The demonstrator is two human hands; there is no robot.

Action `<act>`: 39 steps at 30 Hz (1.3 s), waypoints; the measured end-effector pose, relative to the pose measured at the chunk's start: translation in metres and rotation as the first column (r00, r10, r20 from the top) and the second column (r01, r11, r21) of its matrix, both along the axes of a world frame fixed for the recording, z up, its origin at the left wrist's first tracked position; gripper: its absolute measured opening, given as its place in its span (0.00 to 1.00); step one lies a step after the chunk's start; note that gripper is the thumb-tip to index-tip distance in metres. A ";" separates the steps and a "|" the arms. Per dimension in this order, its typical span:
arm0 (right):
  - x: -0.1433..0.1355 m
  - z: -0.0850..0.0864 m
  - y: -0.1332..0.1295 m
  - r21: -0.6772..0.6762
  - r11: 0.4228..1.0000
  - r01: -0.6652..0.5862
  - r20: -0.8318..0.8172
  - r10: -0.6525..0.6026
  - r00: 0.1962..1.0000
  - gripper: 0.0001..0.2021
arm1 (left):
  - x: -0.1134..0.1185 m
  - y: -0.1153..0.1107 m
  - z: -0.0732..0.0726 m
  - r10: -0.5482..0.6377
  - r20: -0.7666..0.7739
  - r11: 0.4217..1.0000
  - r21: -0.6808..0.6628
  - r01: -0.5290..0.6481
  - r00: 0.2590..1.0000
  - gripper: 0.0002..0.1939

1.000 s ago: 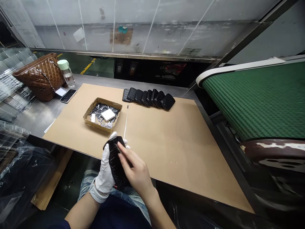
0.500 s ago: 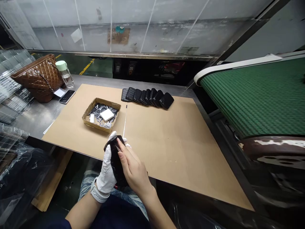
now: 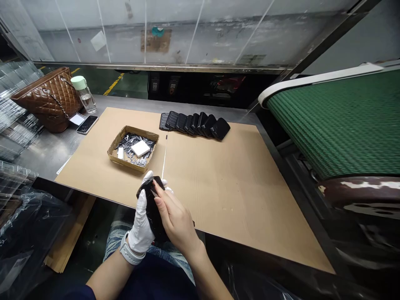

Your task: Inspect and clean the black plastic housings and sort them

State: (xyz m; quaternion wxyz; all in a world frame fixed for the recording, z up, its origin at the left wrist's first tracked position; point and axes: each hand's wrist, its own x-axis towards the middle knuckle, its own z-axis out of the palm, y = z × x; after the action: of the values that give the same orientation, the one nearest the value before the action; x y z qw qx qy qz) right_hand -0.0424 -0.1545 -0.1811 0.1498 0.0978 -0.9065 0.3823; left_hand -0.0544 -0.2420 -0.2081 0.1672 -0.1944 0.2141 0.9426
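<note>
Cardboard tray (image 3: 125,159) just beyond black part (image 3: 153,208)

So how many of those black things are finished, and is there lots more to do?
A row of about eight black cases lies lined up at the back of the cardboard, so those look done. One more black case is held by the gloved left hand while the bare right hand presses on it. The cardboard tray holds plenty of small metal pieces, so probably lots left.

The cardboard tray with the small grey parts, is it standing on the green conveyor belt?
No, the cardboard tray stands on the brown cardboard sheet, far left of the green conveyor belt.
</note>
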 end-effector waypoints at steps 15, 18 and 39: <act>-0.001 -0.003 -0.008 0.033 0.995 0.097 -0.034 -0.096 0.995 0.22 | 0.003 0.006 -0.011 -0.007 0.000 1.000 -0.011 0.007 1.000 0.22; -0.009 -0.010 0.005 -0.031 0.994 0.102 0.057 -0.100 0.993 0.21 | -0.010 -0.005 0.003 0.004 -0.003 1.000 0.010 -0.004 1.000 0.23; -0.201 -0.025 -0.037 0.394 0.916 0.074 0.278 -0.196 0.941 0.22 | -0.045 -0.112 -0.047 -0.069 -0.057 0.736 -0.677 0.012 0.996 0.24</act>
State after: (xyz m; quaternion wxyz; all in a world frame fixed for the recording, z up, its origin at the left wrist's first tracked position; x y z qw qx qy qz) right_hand -0.2432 -0.1920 -0.2065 0.0097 -0.0003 -0.9798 0.1997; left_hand -0.0999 -0.3538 -0.2553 0.0972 -0.2002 0.5519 0.8037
